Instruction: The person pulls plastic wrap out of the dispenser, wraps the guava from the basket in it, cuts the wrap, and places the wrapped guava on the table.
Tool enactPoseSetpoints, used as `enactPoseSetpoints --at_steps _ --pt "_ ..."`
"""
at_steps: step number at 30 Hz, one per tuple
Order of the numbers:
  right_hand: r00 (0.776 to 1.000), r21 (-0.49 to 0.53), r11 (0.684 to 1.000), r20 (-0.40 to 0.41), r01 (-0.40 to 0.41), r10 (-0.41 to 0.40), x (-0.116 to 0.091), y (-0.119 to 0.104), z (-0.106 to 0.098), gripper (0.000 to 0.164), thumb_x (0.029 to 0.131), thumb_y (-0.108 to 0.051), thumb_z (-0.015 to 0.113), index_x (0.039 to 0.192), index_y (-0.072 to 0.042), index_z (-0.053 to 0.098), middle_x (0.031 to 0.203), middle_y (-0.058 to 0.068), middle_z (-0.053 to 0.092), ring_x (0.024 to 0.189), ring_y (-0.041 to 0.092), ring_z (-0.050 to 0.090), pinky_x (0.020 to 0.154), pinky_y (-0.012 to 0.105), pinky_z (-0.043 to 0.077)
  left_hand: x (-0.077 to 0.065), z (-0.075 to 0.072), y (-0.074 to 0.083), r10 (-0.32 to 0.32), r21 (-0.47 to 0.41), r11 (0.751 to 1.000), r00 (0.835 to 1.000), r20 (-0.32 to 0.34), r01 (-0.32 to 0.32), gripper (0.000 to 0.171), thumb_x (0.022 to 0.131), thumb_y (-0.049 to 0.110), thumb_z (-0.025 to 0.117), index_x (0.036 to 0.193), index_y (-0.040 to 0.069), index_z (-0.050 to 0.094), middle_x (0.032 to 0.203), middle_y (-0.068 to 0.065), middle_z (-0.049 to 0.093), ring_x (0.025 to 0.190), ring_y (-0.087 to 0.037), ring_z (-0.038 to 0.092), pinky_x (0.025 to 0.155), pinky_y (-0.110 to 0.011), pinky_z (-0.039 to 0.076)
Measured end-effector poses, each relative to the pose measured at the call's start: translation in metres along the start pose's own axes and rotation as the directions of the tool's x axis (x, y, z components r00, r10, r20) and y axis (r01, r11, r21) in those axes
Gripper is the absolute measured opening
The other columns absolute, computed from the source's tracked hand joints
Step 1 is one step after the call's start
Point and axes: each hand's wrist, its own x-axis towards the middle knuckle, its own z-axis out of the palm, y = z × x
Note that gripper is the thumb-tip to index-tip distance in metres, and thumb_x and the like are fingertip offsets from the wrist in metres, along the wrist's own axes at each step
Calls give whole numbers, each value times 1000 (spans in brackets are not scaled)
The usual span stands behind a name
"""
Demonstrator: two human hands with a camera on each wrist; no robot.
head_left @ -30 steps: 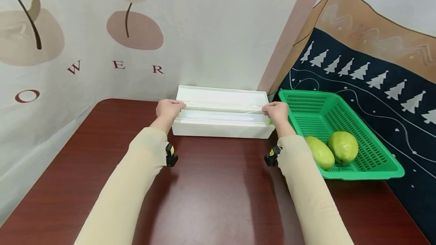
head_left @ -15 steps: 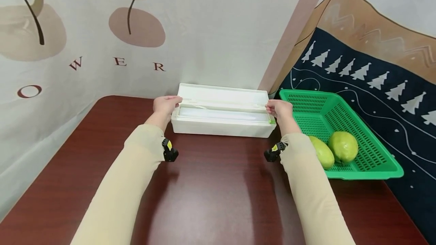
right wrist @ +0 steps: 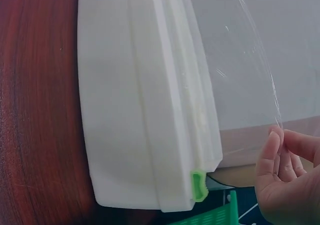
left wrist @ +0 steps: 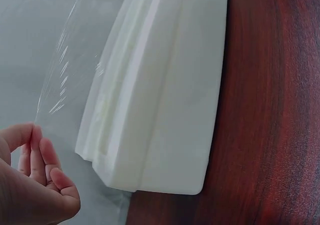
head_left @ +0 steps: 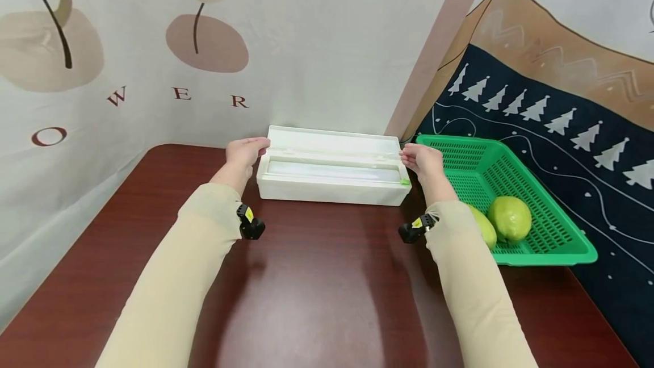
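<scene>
A long white cling film dispenser stands at the back of the table with its lid raised. Clear cling film stretches up from it, its edge drawn into a thin line. My left hand, just beyond the box's left end, pinches one corner of that edge between thumb and finger. The opposite corner is pinched by my right hand, out past the right end. Both hands are raised above the box. A small green slider sits at the dispenser's right end.
To the right stands a green plastic basket holding two yellow-green fruits, one partly hidden by my right sleeve. A printed cloth hangs close behind the dispenser. The dark red-brown table spreads out in front.
My hands have moved apart, left hand leftward and right hand rightward, and slightly up, each still pinching the film. The box stays put, and the head view has shifted a little.
</scene>
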Motion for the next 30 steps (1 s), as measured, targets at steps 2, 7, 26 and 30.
enactPoseSetpoints --at_steps 2,7,26,30 --pt "1000 13 1000 10 8 -8 -3 -2 -2 26 90 -4 56 116 -2 57 65 -2 63 57 6 59 57 13 51 -2 -1 3 4 -13 1000 1000 9 -4 17 86 19 64 102 12 65 76 11 55 93 -11 56 107 -29 35" --pt "998 51 998 35 40 -42 -8 -8 -6 10 89 -1 57 97 -5 59 63 -1 65 54 6 59 56 14 51 -9 -4 10 18 -32 999 999 39 -17 6 88 19 63 92 15 63 69 13 56 74 -4 51 101 -28 34" --pt "982 34 987 101 154 -157 -31 -30 -15 15 90 -3 58 79 -12 64 65 -3 67 58 7 62 61 15 52 -36 -16 38 44 -22 999 994 96 -42 12 88 23 63 100 19 64 65 16 56 72 -7 43 74 -22 32" --pt "980 2 985 105 172 -172 -37 -35 -17 13 90 -6 58 82 -13 63 66 -5 67 60 7 62 63 14 52 -42 -17 44 57 -43 998 992 109 -53 7 87 22 63 94 20 64 61 16 56 67 -7 41 68 -21 32"
